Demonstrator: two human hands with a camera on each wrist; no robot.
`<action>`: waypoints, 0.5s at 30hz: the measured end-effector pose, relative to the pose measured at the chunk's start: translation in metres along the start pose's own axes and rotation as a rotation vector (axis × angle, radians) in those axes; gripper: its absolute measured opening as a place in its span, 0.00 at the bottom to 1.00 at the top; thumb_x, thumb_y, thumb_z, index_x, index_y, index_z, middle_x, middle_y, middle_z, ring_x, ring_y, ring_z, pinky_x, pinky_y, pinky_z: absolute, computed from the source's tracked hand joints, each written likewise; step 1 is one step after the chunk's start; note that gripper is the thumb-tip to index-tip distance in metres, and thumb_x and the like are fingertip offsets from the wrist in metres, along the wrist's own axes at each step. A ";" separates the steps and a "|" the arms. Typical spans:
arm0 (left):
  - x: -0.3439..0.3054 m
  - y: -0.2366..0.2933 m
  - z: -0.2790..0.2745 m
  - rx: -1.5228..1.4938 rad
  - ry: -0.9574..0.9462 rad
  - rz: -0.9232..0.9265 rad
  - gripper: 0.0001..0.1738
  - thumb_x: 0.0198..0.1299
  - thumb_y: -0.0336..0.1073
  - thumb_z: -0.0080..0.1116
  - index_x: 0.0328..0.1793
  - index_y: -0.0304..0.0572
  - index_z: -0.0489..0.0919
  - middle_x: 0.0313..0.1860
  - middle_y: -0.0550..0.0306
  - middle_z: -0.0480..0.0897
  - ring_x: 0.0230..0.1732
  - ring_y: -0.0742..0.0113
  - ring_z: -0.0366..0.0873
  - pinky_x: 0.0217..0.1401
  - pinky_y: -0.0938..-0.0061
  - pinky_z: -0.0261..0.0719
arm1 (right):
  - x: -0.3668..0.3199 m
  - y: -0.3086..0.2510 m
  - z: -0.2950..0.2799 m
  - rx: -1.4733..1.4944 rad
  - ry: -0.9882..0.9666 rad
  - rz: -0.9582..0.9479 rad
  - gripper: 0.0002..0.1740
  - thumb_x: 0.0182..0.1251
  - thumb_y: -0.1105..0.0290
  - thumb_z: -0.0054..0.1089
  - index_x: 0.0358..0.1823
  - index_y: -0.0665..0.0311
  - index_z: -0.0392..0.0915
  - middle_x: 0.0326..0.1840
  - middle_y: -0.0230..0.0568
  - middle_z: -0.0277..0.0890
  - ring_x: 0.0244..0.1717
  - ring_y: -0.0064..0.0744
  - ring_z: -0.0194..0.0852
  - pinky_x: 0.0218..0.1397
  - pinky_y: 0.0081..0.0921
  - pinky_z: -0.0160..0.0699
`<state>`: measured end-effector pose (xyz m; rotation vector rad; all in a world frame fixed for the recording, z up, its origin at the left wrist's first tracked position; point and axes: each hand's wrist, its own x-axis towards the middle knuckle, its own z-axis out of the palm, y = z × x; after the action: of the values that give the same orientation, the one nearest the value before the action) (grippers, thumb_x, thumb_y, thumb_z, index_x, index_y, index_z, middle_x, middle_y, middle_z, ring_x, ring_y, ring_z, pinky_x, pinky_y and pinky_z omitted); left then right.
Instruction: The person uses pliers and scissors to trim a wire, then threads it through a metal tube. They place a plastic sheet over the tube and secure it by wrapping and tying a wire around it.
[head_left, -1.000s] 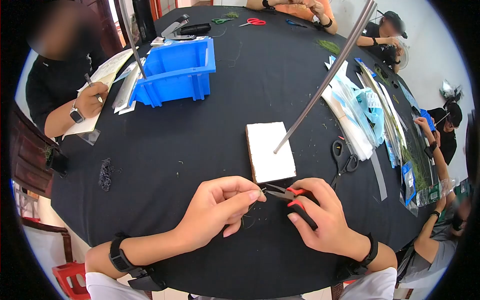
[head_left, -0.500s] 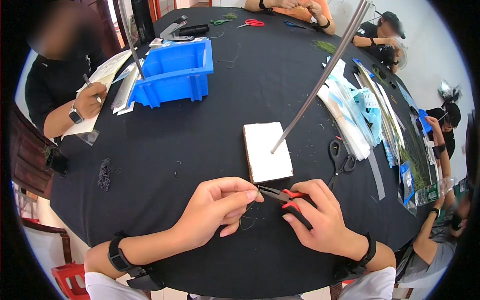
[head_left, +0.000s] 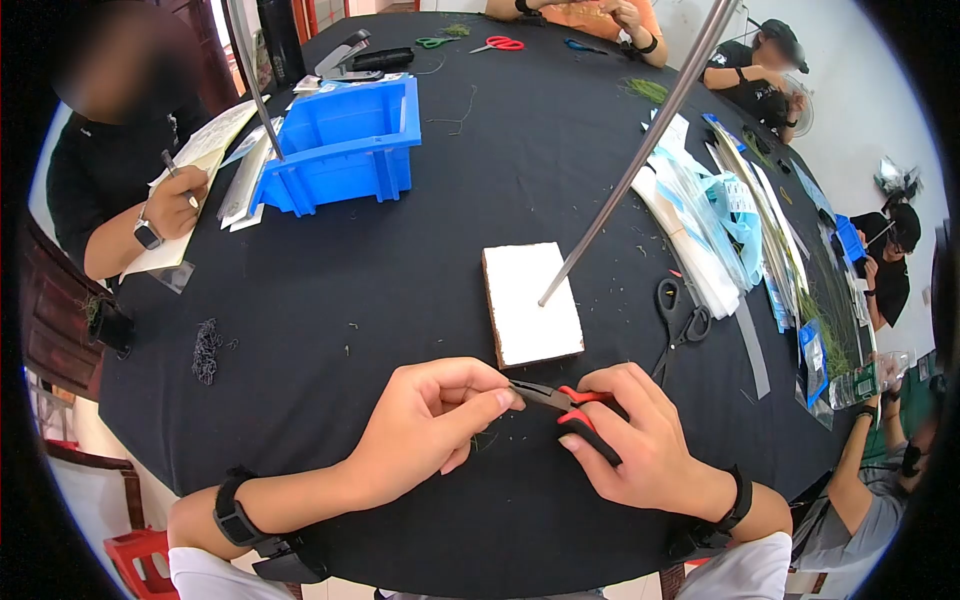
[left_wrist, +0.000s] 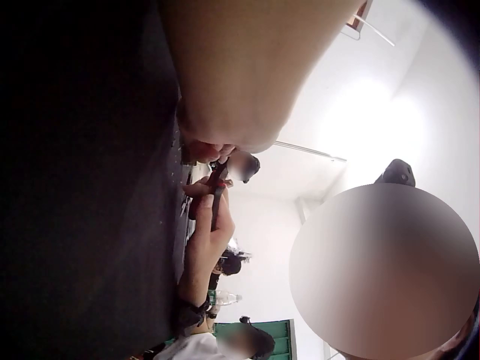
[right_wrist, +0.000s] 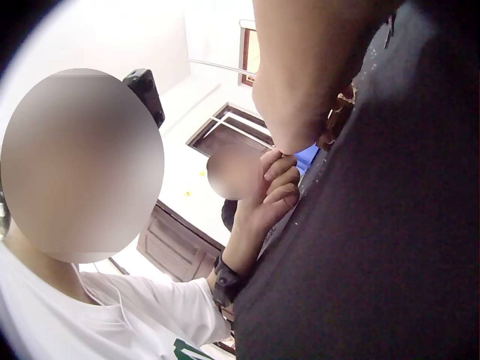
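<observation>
Okay, blue bin [head_left: 345, 165]: far left, on black cloth [head_left: 400, 250]
Left hand [head_left: 425, 430]: thumb and forefinger pinch thin green strand [head_left: 484, 440], mostly hidden, bit showing below hand
White-topped block [head_left: 533, 305]: just beyond the fingertips, metal rod [head_left: 625, 180] rising over it
Pliers [head_left: 566, 400]: tips at left fingertips, exact contact unclear
Right hand [head_left: 640, 435]: curled round red-black handles
Black scissors [head_left: 682, 318]: on cloth, right

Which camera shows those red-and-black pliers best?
The head view: from above, it shows the pliers, their dark jaws and their handles in the right hand. The left wrist view shows them small and blurred in that hand; in the right wrist view I cannot make them out.
</observation>
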<state>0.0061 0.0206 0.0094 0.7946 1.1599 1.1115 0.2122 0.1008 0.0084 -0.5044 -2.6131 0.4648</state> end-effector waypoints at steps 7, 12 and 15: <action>-0.001 0.001 0.000 0.006 -0.012 0.004 0.10 0.64 0.33 0.53 0.39 0.30 0.78 0.14 0.70 0.63 0.12 0.84 0.54 0.13 0.83 0.58 | -0.002 0.000 0.002 0.050 0.010 -0.001 0.14 0.50 0.71 0.67 0.35 0.70 0.74 0.38 0.44 0.69 0.32 0.39 0.71 0.33 0.29 0.71; 0.001 -0.003 -0.004 -0.123 -0.080 -0.014 0.09 0.62 0.32 0.54 0.38 0.30 0.77 0.14 0.69 0.63 0.13 0.84 0.54 0.13 0.83 0.58 | -0.004 0.003 0.002 0.180 -0.002 -0.007 0.13 0.51 0.71 0.67 0.35 0.69 0.74 0.38 0.46 0.70 0.30 0.40 0.72 0.31 0.30 0.73; 0.000 0.000 -0.003 -0.067 -0.068 -0.011 0.09 0.62 0.31 0.54 0.37 0.30 0.77 0.14 0.69 0.64 0.13 0.84 0.55 0.13 0.83 0.58 | -0.004 0.004 0.001 0.188 0.000 -0.025 0.13 0.51 0.71 0.67 0.34 0.69 0.74 0.39 0.46 0.71 0.30 0.40 0.73 0.31 0.30 0.74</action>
<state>0.0032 0.0199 0.0085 0.7676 1.0638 1.1002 0.2159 0.1029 0.0048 -0.4087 -2.5399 0.6934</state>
